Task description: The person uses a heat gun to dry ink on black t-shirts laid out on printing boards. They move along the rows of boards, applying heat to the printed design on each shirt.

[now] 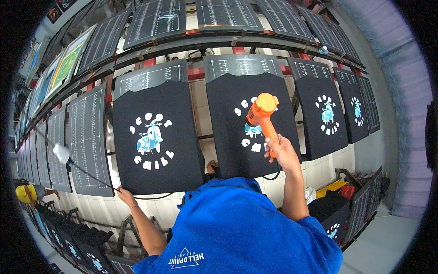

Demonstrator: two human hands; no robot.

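Observation:
My right hand is closed around the handle of an orange heat gun. The gun's barrel is over the scooter print on a black T-shirt, hiding part of the print. To the left, my left hand grips a thin black cable beside the lower left corner of another black T-shirt. That shirt lies flat on a dark printing board and bears the same blue and white scooter design with white lettering around it.
Two more printed black shirts lie on boards to the right. Bare gridded boards continue leftward, and another row stands beyond a dark rail. Behind me are more shirts. A small white object hangs along the cable.

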